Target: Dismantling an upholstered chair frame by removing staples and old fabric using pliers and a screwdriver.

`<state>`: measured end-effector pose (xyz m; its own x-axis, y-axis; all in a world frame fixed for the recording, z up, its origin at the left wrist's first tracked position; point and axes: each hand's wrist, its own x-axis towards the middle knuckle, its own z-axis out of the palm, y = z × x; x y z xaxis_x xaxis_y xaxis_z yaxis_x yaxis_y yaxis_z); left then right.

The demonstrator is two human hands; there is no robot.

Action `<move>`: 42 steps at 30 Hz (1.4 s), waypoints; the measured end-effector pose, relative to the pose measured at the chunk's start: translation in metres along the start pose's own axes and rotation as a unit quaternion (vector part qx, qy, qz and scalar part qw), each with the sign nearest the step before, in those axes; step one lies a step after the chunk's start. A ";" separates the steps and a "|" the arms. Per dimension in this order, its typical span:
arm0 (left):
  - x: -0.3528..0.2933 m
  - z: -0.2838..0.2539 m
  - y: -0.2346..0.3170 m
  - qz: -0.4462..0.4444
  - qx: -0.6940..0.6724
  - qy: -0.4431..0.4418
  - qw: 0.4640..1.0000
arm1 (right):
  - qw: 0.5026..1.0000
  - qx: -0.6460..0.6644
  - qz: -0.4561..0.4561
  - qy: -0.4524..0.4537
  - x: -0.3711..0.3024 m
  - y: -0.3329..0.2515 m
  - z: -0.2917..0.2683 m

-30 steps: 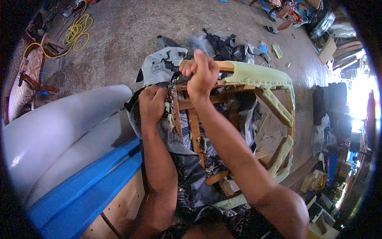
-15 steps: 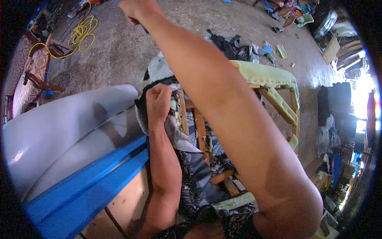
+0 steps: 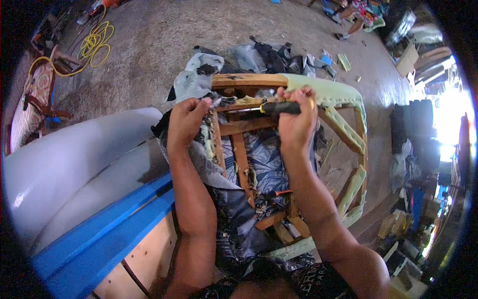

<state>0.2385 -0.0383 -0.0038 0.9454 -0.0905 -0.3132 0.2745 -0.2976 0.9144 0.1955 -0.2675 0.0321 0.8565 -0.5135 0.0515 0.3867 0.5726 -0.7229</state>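
A wooden seat frame (image 3: 239,167) lies before me, partly stripped, with pale green foam (image 3: 326,89) along its right side. My left hand (image 3: 185,124) is closed in a pinch at the frame's far left corner, on the edge of torn grey-and-black upholstery fabric (image 3: 211,162). Over the far rail, my right hand (image 3: 298,119) grips a hand tool with a black-and-yellow handle (image 3: 281,107). One end of the handle points left toward my left hand; its working end cannot be made out. Patterned dark cloth (image 3: 264,157) shows through the frame.
On the left are a large grey curved padded piece (image 3: 84,154) and a blue beam (image 3: 109,229). Fabric scraps (image 3: 269,57) litter the floor beyond the frame. A yellow hose (image 3: 97,42) lies coiled far left. Another person's leg (image 3: 352,29) shows at the far right.
My right arm has swung back from the far upper left, bringing the tool over the frame's far rail. The left hand stays at the corner, and the view has shifted slightly.
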 end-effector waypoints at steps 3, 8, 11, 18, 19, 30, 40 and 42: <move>-0.003 0.005 0.005 0.045 0.032 0.020 0.998 | 0.997 -0.020 -0.010 0.072 -0.039 0.010 -0.023; 0.001 0.009 0.001 -0.003 0.048 0.048 0.998 | 0.984 -0.138 0.096 0.057 -0.090 0.026 -0.066; 0.003 0.017 -0.011 0.010 -0.109 0.131 0.985 | 0.901 -0.385 0.198 -0.029 -0.109 0.015 -0.097; 0.015 -0.007 -0.023 0.021 -0.045 0.065 0.997 | 0.881 -0.326 0.191 0.284 -0.139 0.025 -0.188; 0.013 -0.004 -0.017 0.025 -0.057 0.052 0.997 | 0.855 -0.370 0.254 0.258 -0.153 0.026 -0.207; 0.016 0.000 -0.013 0.027 0.024 0.033 0.999 | 0.482 -0.806 0.037 -0.341 -0.222 -0.062 -0.286; 0.011 -0.006 -0.013 0.059 0.074 0.017 0.995 | 0.723 -0.517 0.447 -0.094 -0.190 -0.095 -0.150; 0.010 -0.009 -0.016 0.018 0.028 0.019 0.999 | 0.709 -0.517 0.432 -0.207 -0.157 -0.072 -0.101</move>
<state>0.2455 -0.0260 -0.0195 0.9606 -0.0666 -0.2699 0.2313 -0.3472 0.9088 -0.0007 -0.2924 0.0065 0.7301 0.0982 -0.6763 -0.6182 -0.3267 -0.7149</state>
